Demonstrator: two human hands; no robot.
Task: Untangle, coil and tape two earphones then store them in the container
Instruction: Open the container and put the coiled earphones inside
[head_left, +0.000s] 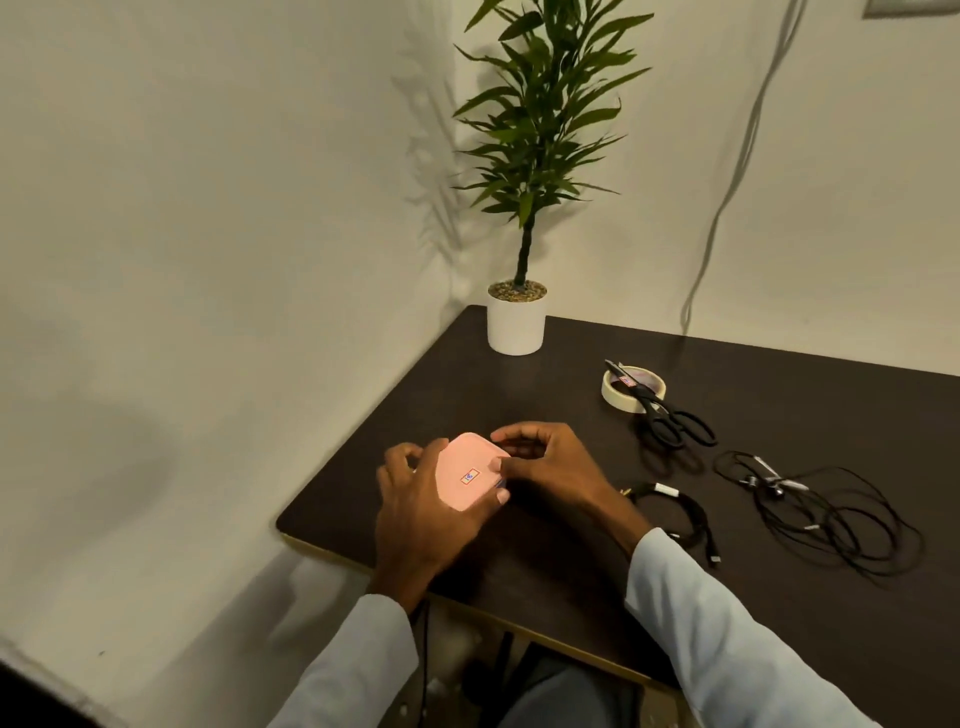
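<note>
A small pink container (467, 473) with a red-framed sticker on its lid sits near the left corner of the dark table (571, 415). My left hand (421, 514) wraps round its left and near sides. My right hand (540, 457) pinches its right edge with curled fingers. One black earphone (831, 514) lies loose and tangled at the right. A second black cable bundle (680, 514), bound with a white strip, lies just right of my right wrist.
A roll of masking tape (610, 387) lies toward the back, with black scissors (665, 415) resting across it. A potted plant (517, 322) stands in the far corner by the walls. A grey cable (727, 208) hangs down the right wall.
</note>
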